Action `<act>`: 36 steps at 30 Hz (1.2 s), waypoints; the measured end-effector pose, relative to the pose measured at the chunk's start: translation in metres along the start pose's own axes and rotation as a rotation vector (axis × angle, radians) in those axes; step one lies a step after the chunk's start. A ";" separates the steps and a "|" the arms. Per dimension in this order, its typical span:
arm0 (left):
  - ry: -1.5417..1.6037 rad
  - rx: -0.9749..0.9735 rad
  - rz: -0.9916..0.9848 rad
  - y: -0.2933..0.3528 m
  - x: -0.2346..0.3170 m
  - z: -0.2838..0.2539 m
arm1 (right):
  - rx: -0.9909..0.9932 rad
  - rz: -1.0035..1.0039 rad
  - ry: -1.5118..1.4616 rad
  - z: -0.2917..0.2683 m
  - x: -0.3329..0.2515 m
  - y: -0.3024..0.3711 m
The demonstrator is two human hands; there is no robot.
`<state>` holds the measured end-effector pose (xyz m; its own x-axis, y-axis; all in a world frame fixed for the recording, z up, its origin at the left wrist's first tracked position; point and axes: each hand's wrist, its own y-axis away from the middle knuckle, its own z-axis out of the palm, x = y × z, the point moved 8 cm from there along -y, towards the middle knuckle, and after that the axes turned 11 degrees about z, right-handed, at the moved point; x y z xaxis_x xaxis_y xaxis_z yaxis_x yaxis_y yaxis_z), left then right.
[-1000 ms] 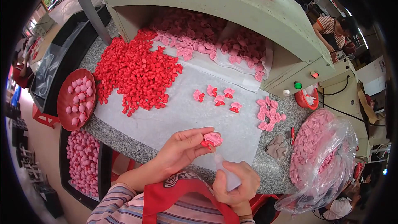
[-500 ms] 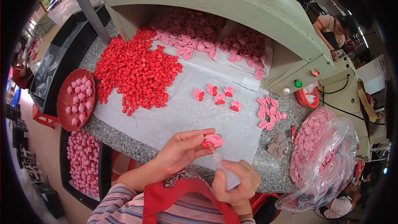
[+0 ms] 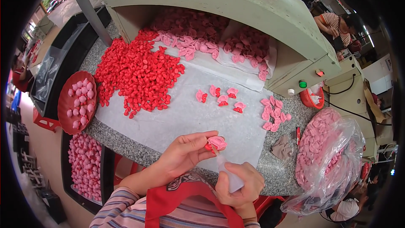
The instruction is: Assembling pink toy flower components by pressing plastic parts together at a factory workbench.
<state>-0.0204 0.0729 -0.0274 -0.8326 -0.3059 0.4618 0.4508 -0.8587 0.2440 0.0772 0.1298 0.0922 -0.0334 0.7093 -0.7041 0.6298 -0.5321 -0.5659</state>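
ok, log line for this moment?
left hand: pinching pink-and-red piece | right hand: gripping narrow-tipped bottle, tip at piece | white sheet: similar pieces beyond hands, red-piece heap at left

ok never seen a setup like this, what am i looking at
No robot here, just a person working bare-handed. Every picture comes from one wide camera worn on the head, looking down, so straight edges bend near the rim. The left hand holds a small pink-and-red piece. The right hand grips a pale bottle, its thin tip at that piece. On the speckled counter lies a white sheet, with a big heap of red pieces at its left, five pink-and-red pieces near the middle and loose pink pieces around its right edge. Left of the heap is a red dish of pink balls; behind stands a pale green box with more pink pieces inside.
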 end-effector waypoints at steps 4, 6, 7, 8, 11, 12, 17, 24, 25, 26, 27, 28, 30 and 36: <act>-0.013 0.000 -0.001 0.000 0.001 0.000 | -0.017 0.007 0.018 0.000 -0.001 0.000; -0.015 0.001 0.000 0.000 0.001 0.000 | -0.010 0.004 0.016 -0.001 -0.001 0.000; -0.012 -0.001 0.000 0.000 0.000 0.000 | -0.012 0.007 0.016 -0.001 0.000 0.000; -0.009 -0.003 0.000 0.000 0.000 0.000 | -0.013 0.011 0.015 -0.001 0.000 0.000; -0.019 0.009 0.000 0.001 0.001 0.001 | -0.011 0.014 0.014 -0.001 0.000 0.000; -0.019 0.008 -0.002 0.001 0.001 0.001 | -0.010 0.015 0.015 -0.001 0.000 0.000; -0.008 0.025 0.007 0.002 0.001 0.000 | 0.010 0.018 0.010 -0.002 0.003 0.001; -0.007 0.018 0.024 0.000 0.000 -0.002 | 0.007 0.056 0.026 -0.006 0.005 0.001; -0.006 0.017 0.028 0.000 0.000 -0.002 | -0.001 0.062 0.025 -0.006 0.005 0.001; -0.005 0.015 0.032 0.000 0.000 -0.002 | -0.008 0.068 0.022 -0.005 0.004 0.001; -0.006 0.015 0.031 0.000 0.000 -0.002 | -0.008 0.069 0.023 -0.005 0.004 0.001; 0.001 0.009 0.032 0.000 0.000 -0.001 | -0.024 0.069 0.011 -0.004 0.003 0.002; 0.008 0.003 0.033 -0.001 0.000 -0.001 | -0.040 0.069 -0.002 -0.002 0.003 0.002; 0.006 -0.009 0.038 0.000 0.000 -0.001 | -0.057 0.066 0.016 0.000 0.002 0.002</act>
<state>-0.0210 0.0729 -0.0279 -0.8168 -0.3410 0.4653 0.4793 -0.8501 0.2183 0.0786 0.1300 0.0899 0.0218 0.6811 -0.7319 0.6731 -0.5513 -0.4930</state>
